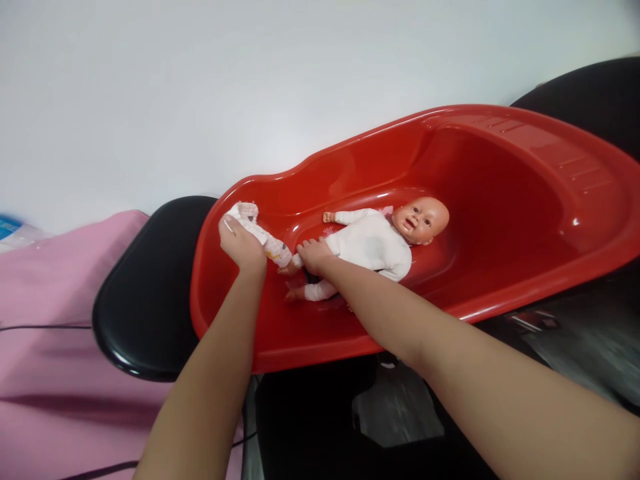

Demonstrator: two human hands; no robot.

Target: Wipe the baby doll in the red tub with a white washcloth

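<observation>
A bald baby doll (370,243) in a white long-sleeved top lies on its back in a red baby bathtub (500,167), its head to the right. At the tub's left end, my left hand (243,243) is closed on a small white printed garment (277,250), which stretches toward the doll's feet. Whether the garment's far end still goes round a foot I cannot tell. My right hand (315,255) is closed round the doll's leg near the lower body, and the fingers partly hide that leg. The doll's other leg lies bent nearer to me.
Black seats (150,293) stand under and beside the tub. Pink cloth (60,373) with a black cable (45,327) across it covers the left side. A white wall (250,80) rises behind. A clear and blue plastic package (15,230) sits at the far left.
</observation>
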